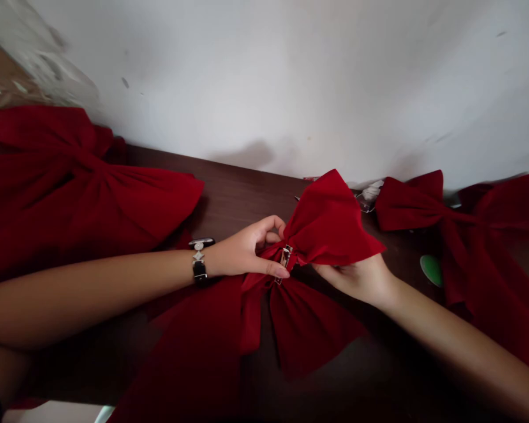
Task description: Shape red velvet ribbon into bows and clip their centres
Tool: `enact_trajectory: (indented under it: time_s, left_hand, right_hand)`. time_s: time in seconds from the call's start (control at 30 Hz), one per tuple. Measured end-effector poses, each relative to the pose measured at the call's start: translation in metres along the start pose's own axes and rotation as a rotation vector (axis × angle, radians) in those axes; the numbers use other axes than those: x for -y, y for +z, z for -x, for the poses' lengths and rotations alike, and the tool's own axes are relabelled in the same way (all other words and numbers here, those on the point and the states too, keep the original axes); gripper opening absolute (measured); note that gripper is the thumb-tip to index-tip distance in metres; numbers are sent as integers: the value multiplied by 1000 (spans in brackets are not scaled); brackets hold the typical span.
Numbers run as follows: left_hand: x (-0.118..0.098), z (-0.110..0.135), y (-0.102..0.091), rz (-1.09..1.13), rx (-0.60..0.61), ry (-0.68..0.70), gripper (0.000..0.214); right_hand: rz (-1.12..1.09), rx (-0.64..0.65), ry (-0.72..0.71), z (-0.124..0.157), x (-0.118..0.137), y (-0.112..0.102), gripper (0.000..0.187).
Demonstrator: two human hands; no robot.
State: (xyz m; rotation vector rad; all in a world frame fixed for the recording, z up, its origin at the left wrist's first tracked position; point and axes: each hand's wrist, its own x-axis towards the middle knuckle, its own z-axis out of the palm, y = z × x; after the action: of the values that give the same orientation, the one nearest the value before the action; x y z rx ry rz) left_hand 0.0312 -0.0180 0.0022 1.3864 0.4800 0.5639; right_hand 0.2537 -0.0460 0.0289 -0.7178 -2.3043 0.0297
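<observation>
A red velvet bow (330, 226) lies at the middle of the dark wooden table (247, 188), its tails spreading toward me. A small metal clip (284, 257) sits at the bow's pinched centre. My left hand (247, 249), with a black and silver bracelet on the wrist, is closed in a pinch on the centre of the bow beside the clip. My right hand (359, 276) is under the bow's right loop, fingers curled on the fabric from below and partly hidden by it.
A large finished red bow (70, 176) lies at the left, another red bow (445, 217) at the right. A green object (431, 269) and a small white item (370, 191) lie on the table near the white wall (291, 76).
</observation>
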Motion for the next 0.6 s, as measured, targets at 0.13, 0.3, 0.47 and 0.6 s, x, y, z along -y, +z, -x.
enact_trajectory:
  time_s: [0.13, 0.3, 0.47, 0.6]
  left_hand:
    - [0, 0, -2, 7, 71, -13, 42]
    - [3, 1, -4, -11, 122, -19, 44]
    - [3, 1, -5, 10, 169, -18, 42]
    - [1, 1, -5, 28, 184, -32, 42]
  right_hand:
    - [-60, 57, -44, -2, -4, -8, 10]
    - [-38, 99, -48, -5, -3, -13, 13]
    - [-39, 127, -65, -6, 0, -18, 15]
    - [-92, 170, -23, -7, 0, -21, 15]
